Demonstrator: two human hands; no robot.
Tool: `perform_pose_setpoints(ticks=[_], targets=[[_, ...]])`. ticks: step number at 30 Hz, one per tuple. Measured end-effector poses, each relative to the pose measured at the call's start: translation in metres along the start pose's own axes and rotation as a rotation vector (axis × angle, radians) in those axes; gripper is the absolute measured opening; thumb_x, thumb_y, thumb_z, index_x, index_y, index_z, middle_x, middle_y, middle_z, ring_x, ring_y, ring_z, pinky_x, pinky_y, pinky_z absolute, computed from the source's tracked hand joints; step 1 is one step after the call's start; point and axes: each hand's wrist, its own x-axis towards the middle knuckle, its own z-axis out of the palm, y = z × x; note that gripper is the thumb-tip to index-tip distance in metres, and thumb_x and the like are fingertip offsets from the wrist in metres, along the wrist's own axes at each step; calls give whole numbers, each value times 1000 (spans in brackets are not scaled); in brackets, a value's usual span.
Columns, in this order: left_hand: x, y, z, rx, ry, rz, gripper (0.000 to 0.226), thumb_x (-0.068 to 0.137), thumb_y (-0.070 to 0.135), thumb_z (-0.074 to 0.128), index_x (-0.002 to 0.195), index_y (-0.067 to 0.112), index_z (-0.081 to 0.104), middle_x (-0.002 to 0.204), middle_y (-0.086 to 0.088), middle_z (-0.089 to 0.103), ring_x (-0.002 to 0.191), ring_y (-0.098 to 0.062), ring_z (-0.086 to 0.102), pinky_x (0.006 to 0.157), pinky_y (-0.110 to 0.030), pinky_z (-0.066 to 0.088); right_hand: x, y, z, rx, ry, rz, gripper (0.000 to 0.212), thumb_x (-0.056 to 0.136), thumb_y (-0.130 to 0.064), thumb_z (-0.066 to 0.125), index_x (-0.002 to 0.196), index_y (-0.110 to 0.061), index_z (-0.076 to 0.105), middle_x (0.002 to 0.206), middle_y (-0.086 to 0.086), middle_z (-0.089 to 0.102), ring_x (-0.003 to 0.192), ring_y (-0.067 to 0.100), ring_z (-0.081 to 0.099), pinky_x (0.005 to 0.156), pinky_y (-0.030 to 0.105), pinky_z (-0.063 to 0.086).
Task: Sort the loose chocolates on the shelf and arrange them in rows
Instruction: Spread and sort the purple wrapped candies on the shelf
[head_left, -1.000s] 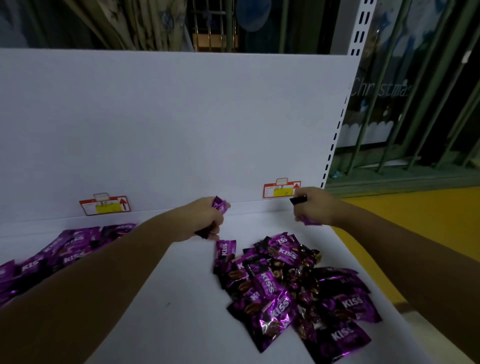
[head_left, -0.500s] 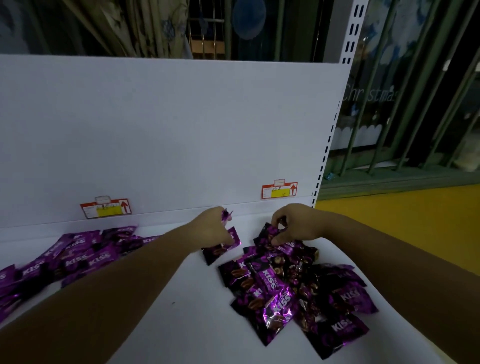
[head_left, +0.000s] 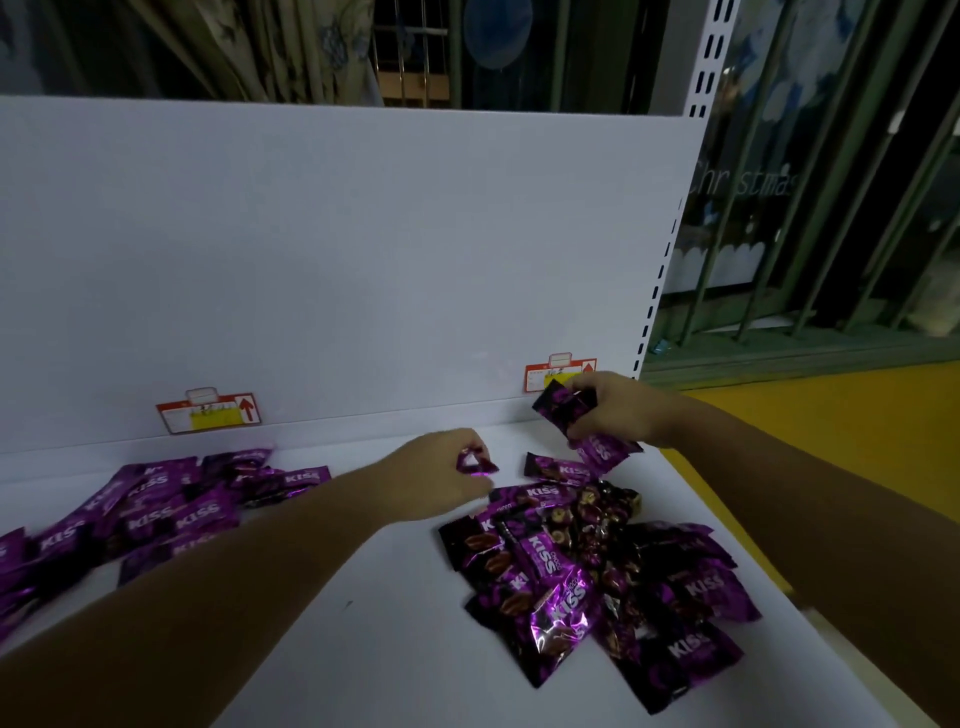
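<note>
Purple KISS chocolate packets lie on a white shelf (head_left: 322, 649). A loose pile (head_left: 597, 571) sits at the right. Another spread of packets (head_left: 156, 509) lies at the left. My left hand (head_left: 441, 475) hovers at the pile's far edge and pinches a purple packet (head_left: 475, 462). Near the shelf's back right corner, my right hand (head_left: 618, 410) grips two or three packets (head_left: 569, 408), one hanging below the fingers (head_left: 605, 449).
The white back panel (head_left: 337, 260) carries two red and yellow price tags (head_left: 210, 413) (head_left: 558, 374). A slotted upright (head_left: 670, 260) marks the shelf's right end. Beyond it are a yellow floor (head_left: 831, 431) and green window bars.
My right hand has lifted from the pile toward the back right corner with packets in its grip. My left hand has come slightly nearer the pile, still holding a packet.
</note>
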Motion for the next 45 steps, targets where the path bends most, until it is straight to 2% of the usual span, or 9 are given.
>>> perform_pose_setpoints(ticks=[3,10,18,23,27,30,35,42,45], targets=[[-1,0,0,114,-139,7,46,70,48,75,107,29,56,102,12,56,93,-9,54,73,-19,44,0,3,2,-148,-73,18,29,76,-2,71,104,-6,64,94,15,68,81,27,67,71,34,55],[3,-4,-1,106,-4,46,35,75,19,73,106,27,58,107,5,59,85,-7,55,63,-11,45,1,-2,12,-487,-201,-6,18,79,-18,73,93,-16,62,89,2,62,82,18,58,72,27,43],[1,-9,4,327,4,-92,78,63,55,77,128,27,44,121,3,51,101,-13,50,86,-26,45,10,3,20,-565,-139,-33,52,76,-16,75,122,-11,51,104,-1,48,98,19,51,77,25,39],[0,-15,3,434,43,-244,78,66,64,69,126,21,45,121,1,54,103,-17,53,86,-29,46,16,5,13,-458,-173,-13,6,84,-14,67,86,-12,61,80,4,60,72,17,55,59,23,41],[1,-12,5,342,5,-263,66,71,49,73,125,20,48,123,0,54,105,-16,52,88,-28,45,14,-1,8,-284,-46,-67,8,89,-16,61,85,-12,57,69,-1,53,52,2,51,48,15,37],[3,-10,5,298,50,-253,58,71,33,74,121,17,49,114,-2,57,92,-16,52,77,-26,45,8,-17,2,-209,-134,-86,9,92,-19,58,88,-11,58,63,0,52,33,-1,44,34,14,33],[2,-19,1,153,148,-207,34,74,15,68,107,14,57,102,-4,61,87,-18,55,73,-24,44,10,-33,24,-489,-467,-84,20,86,-27,67,100,-13,64,89,3,67,69,13,60,62,24,44],[-8,-29,-4,99,300,-245,23,82,7,58,99,21,52,90,-2,60,80,-20,59,72,-27,50,19,-31,42,-674,-454,-216,22,76,-19,76,83,-20,55,85,-4,58,85,18,57,72,29,46],[-16,-26,-8,-136,261,-379,23,84,2,56,99,19,51,84,-10,64,64,-21,66,65,-33,59,24,-26,45,-668,-407,-245,24,77,-19,75,93,-16,57,94,1,58,88,20,56,75,31,45]])
